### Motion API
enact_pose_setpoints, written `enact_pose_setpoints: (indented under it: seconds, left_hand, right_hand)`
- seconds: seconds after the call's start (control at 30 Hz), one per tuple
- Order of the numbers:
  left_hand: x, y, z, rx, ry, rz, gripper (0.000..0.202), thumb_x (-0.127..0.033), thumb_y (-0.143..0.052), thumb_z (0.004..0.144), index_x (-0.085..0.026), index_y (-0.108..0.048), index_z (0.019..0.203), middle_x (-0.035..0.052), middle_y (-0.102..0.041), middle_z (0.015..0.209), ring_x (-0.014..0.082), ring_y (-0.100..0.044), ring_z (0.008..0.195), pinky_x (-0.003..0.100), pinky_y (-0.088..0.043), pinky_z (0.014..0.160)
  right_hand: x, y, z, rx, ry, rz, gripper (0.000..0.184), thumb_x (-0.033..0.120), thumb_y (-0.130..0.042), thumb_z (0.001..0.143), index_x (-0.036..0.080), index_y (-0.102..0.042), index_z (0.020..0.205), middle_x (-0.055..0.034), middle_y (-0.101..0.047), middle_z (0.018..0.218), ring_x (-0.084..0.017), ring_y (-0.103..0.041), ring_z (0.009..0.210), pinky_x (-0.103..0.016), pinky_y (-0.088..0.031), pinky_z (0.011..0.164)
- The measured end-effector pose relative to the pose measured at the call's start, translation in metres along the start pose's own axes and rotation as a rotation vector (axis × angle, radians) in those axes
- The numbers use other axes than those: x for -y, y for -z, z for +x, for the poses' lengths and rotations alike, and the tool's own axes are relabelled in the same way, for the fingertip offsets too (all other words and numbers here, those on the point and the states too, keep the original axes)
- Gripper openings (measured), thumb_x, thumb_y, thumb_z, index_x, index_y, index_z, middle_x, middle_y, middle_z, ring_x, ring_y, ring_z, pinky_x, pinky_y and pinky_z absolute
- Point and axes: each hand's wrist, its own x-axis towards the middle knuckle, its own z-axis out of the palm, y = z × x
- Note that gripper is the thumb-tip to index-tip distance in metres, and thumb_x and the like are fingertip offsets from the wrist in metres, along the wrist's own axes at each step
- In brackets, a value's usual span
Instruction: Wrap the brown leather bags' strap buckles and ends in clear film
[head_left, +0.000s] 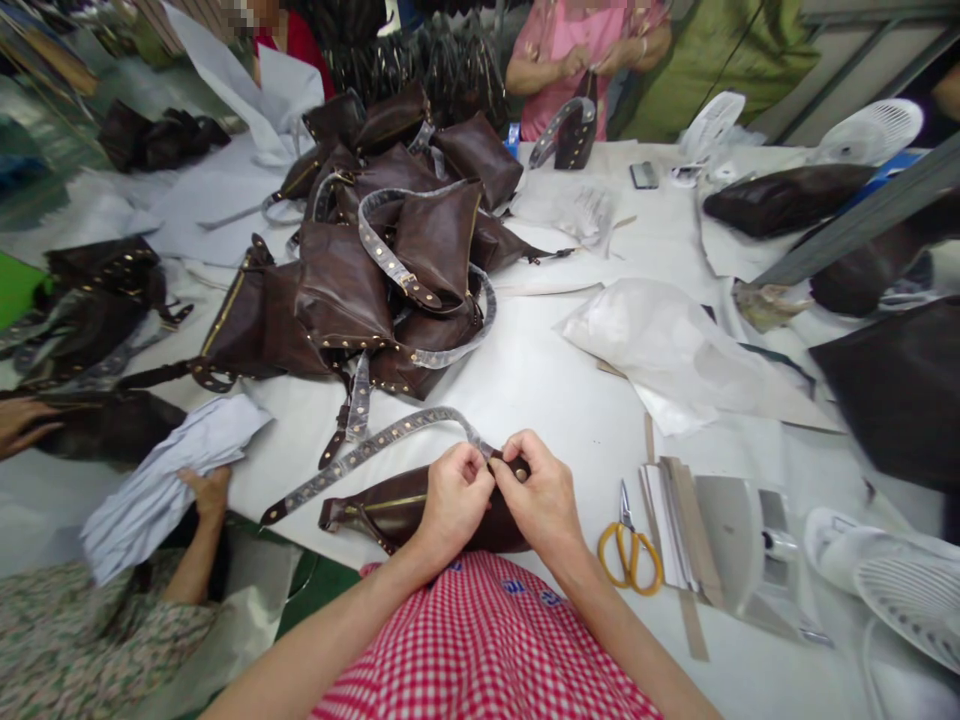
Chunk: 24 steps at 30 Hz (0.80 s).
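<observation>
A dark brown leather bag (397,500) with a brass-coloured zip lies at the table's front edge, close to my body. Its studded strap (390,430), wrapped in clear plastic, curves over the table behind it, with the far end lying loose at the left. My left hand (459,500) is closed in a pinch at the strap's near end, by the bag's right end. Fingertips touching it, my right hand (541,495) pinches the same spot from the right, beside a round brass stud. What lies between the fingertips is mostly hidden.
A heap of brown bags (352,280) fills the table's left middle. Yellow-handled scissors (628,550) lie right of my hands, beside cardboard strips (686,520). A white plastic bag (660,330) lies beyond. Left, a co-worker's hand (206,490) touches crumpled paper (176,480); another person stands opposite.
</observation>
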Motion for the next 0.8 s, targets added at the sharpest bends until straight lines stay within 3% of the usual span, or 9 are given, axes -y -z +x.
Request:
enact_pose_setpoints:
  seconds: [0.17, 0.27, 0.37, 0.47, 0.53, 0.6, 0.7, 0.8]
  left_hand:
    - [-0.002, -0.003, 0.0, -0.03, -0.178, 0.182, 0.016, -0.01, -0.05, 0.072, -0.019, -0.043, 0.06, -0.005, -0.041, 0.058, 0.0106, -0.04, 0.054, 0.024, -0.034, 0.054]
    - [-0.008, 0.007, -0.001, 0.085, -0.342, 0.214, 0.016, -0.01, -0.048, 0.079, -0.019, -0.048, 0.066, -0.0025, -0.046, 0.063, 0.0126, -0.045, 0.06, 0.026, -0.038, 0.058]
    - [-0.016, 0.029, 0.009, 0.196, -0.552, 0.288, 0.014, -0.014, -0.046, 0.086, -0.019, -0.058, 0.091, 0.0061, -0.061, 0.091, 0.0187, -0.056, 0.088, 0.033, -0.045, 0.081]
    - [-0.02, 0.052, 0.032, 0.306, -0.677, 0.492, 0.03, -0.018, -0.048, 0.087, -0.02, -0.054, 0.117, 0.0107, -0.058, 0.123, 0.0258, -0.046, 0.121, 0.05, -0.027, 0.108]
    - [-0.023, 0.063, 0.049, 0.529, -0.666, 0.591, 0.025, -0.024, -0.05, 0.088, -0.021, -0.057, 0.112, 0.0082, -0.062, 0.114, 0.025, -0.051, 0.115, 0.05, -0.025, 0.109]
    - [-0.028, 0.07, 0.063, 0.748, -0.604, 0.61, 0.018, -0.03, -0.051, 0.089, -0.02, -0.061, 0.1, 0.0043, -0.065, 0.094, 0.0207, -0.058, 0.094, 0.039, -0.038, 0.097]
    - [-0.04, 0.074, 0.073, 0.904, -0.484, 0.534, 0.022, -0.037, -0.05, 0.089, -0.018, -0.061, 0.087, -0.0002, -0.059, 0.078, 0.0153, -0.054, 0.074, 0.024, -0.041, 0.071]
    - [-0.053, 0.074, 0.072, 1.034, -0.304, 0.419, 0.025, -0.041, -0.053, 0.086, -0.017, -0.062, 0.086, -0.0027, -0.055, 0.072, 0.0125, -0.049, 0.067, 0.02, -0.036, 0.06]
  right_hand:
    - [-0.006, 0.001, 0.002, -0.019, -0.063, 0.101, 0.005, 0.022, -0.056, 0.072, 0.021, -0.051, 0.074, 0.0024, -0.055, 0.069, -0.015, -0.051, 0.066, -0.027, -0.04, 0.065]
    - [-0.015, 0.006, 0.006, 0.01, -0.137, 0.251, 0.011, 0.024, -0.061, 0.071, 0.021, -0.05, 0.073, 0.0035, -0.054, 0.066, -0.014, -0.052, 0.065, -0.026, -0.041, 0.064]
    - [-0.021, 0.014, 0.009, 0.116, -0.188, 0.426, 0.017, 0.027, -0.064, 0.07, 0.021, -0.048, 0.072, 0.0037, -0.057, 0.067, -0.014, -0.053, 0.065, -0.026, -0.043, 0.065]
    - [-0.022, 0.022, 0.01, 0.225, -0.208, 0.535, 0.02, 0.029, -0.065, 0.072, 0.021, -0.046, 0.072, 0.0033, -0.06, 0.071, -0.013, -0.056, 0.067, -0.026, -0.044, 0.067]
    - [-0.021, 0.028, 0.011, 0.285, -0.185, 0.513, 0.018, 0.029, -0.064, 0.074, 0.021, -0.048, 0.076, 0.0026, -0.062, 0.075, -0.013, -0.058, 0.069, -0.026, -0.044, 0.068]
    - [-0.022, 0.037, 0.013, 0.371, -0.11, 0.419, 0.016, 0.028, -0.062, 0.078, 0.021, -0.053, 0.09, 0.0008, -0.065, 0.083, -0.014, -0.06, 0.076, -0.027, -0.045, 0.073]
    - [-0.027, 0.054, 0.018, 0.465, 0.058, 0.206, 0.027, 0.026, -0.06, 0.081, 0.021, -0.058, 0.107, -0.0029, -0.067, 0.1, -0.018, -0.06, 0.093, -0.032, -0.044, 0.086]
    - [-0.033, 0.064, 0.022, 0.518, 0.13, 0.118, 0.018, 0.025, -0.057, 0.082, 0.02, -0.064, 0.098, -0.0027, -0.067, 0.097, -0.019, -0.059, 0.092, -0.033, -0.044, 0.086]
